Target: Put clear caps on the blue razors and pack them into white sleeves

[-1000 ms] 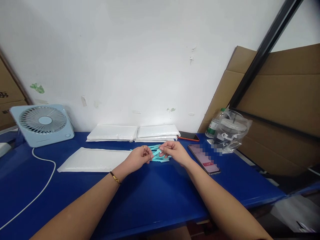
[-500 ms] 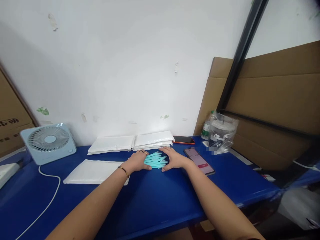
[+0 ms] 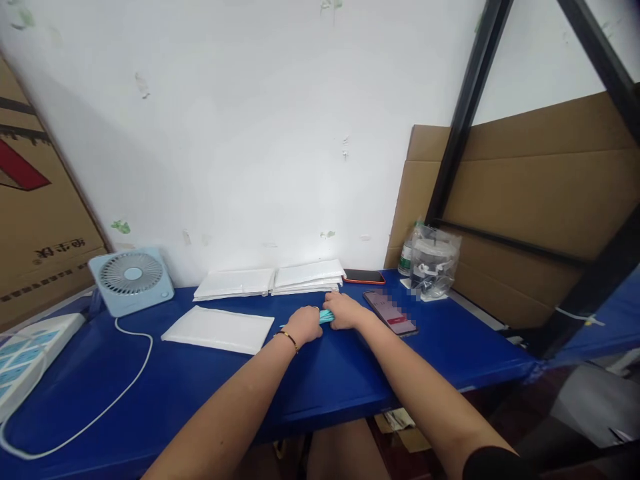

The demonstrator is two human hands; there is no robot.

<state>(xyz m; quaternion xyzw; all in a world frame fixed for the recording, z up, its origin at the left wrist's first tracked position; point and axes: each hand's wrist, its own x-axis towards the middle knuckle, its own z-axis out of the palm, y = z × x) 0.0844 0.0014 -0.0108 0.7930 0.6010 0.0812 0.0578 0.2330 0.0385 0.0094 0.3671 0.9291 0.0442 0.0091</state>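
Observation:
A bundle of slim turquoise sticks [image 3: 326, 316] is held low over the blue table between my two hands. My left hand [image 3: 305, 325], with a bracelet at the wrist, is closed round the left part of the bundle. From the other side my right hand [image 3: 345, 311] wraps the right part with bent fingers. Only a short middle stretch of the sticks shows, so their exact kind cannot be made out. Left of my left hand a white padded envelope [image 3: 217, 329] lies flat. A phone with a lit screen [image 3: 390, 312] rests just right of my right hand.
Two stacks of white padded envelopes, a left stack [image 3: 233, 283] and a right stack [image 3: 307, 273], lie along the wall beside an orange-edged phone [image 3: 365, 276]. A blue fan [image 3: 133, 280] with a cable and a power strip [image 3: 35, 360] stand left. A bagged cup [image 3: 435, 263] stands right.
The turquoise sticks were spread loosely between my parted hands; now both hands have closed in on them and squeezed them into a narrow bundle. The camera view has shifted.

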